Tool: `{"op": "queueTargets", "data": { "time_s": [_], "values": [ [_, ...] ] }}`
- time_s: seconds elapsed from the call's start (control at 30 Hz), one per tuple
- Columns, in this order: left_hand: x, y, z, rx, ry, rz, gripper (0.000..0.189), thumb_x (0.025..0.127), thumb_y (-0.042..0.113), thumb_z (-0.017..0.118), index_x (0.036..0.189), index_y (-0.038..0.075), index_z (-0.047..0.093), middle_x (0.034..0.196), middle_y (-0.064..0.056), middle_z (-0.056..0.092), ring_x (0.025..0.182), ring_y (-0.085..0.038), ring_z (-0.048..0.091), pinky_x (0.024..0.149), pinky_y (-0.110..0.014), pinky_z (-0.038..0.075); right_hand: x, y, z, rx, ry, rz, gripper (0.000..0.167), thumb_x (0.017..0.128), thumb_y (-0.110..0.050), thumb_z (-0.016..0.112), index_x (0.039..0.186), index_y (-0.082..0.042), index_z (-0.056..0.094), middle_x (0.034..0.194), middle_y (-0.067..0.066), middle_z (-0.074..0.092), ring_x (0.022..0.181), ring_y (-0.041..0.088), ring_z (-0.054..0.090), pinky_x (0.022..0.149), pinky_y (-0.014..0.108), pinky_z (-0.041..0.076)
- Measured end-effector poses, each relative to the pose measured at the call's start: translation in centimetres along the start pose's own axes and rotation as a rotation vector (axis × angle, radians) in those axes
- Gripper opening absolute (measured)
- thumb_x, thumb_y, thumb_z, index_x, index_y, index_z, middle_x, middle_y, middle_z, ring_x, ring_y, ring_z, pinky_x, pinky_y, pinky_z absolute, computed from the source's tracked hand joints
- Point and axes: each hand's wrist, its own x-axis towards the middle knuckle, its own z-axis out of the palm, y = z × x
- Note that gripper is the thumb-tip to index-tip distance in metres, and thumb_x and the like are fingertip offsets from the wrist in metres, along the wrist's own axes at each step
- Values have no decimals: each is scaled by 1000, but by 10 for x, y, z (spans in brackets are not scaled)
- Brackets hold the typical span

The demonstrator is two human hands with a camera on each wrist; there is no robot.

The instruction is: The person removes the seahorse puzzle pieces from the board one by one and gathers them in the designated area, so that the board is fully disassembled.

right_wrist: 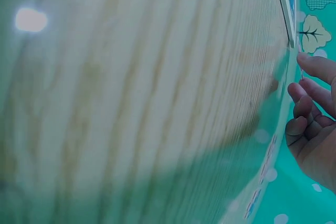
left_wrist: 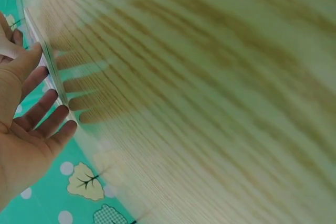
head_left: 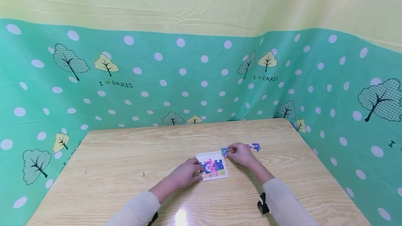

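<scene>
A white-framed jigsaw puzzle tray (head_left: 228, 170) lies on the table, with a pink animal picture partly assembled inside. Its upper part shows bare white backing. At the tray's left side rests my left hand (head_left: 186, 173), its fingers loosely extended and fingertips touching the edge; the left wrist view shows this hand (left_wrist: 31, 135) beside the tray seen edge-on. My right hand (head_left: 242, 154) pinches a blue puzzle piece (head_left: 224, 151) between thumb and fingertips, over the tray's upper right corner. In the right wrist view the hand (right_wrist: 315, 135) has its other fingers curled; the piece is barely visible there.
Right of my right hand lies a loose blue puzzle piece (head_left: 256, 147), with a pink one (head_left: 248, 146) partly hidden beside it. The wood-grain table (head_left: 125, 156) reflects light near its front. A green dotted cloth (head_left: 176, 79) hangs behind and at the sides.
</scene>
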Motion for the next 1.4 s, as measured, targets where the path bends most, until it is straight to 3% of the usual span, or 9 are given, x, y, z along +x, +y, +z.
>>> {"op": "queueTargets", "data": {
  "time_s": [0.6, 0.9, 1.4],
  "values": [
    [0, -1, 2, -14, -15, -49, 28, 86, 33, 66, 109, 18, 68, 107, 1, 56, 92, -9, 52, 85, -28, 49, -2, 10, -5, -5, 9, -5, 36, 77, -18, 74, 108, 0, 66, 79, 3, 60, 71, 14, 52, 64, 26, 46],
    [0, -1, 1, -13, -11, -40, 28, 85, 33, 67, 109, 17, 68, 106, 1, 56, 90, -8, 52, 83, -27, 49, -3, 17, -8, -53, 35, 27, 36, 79, -21, 73, 109, -4, 67, 81, 1, 60, 74, 13, 53, 66, 26, 45],
    [1, 0, 1, -24, -25, -60, 27, 86, 34, 66, 109, 19, 68, 106, 3, 55, 86, -6, 49, 81, -25, 48, -5, 24, -20, -14, 34, 49, 39, 80, -19, 72, 113, 1, 64, 78, 4, 60, 66, 13, 50, 54, 21, 41]
  ]
}}
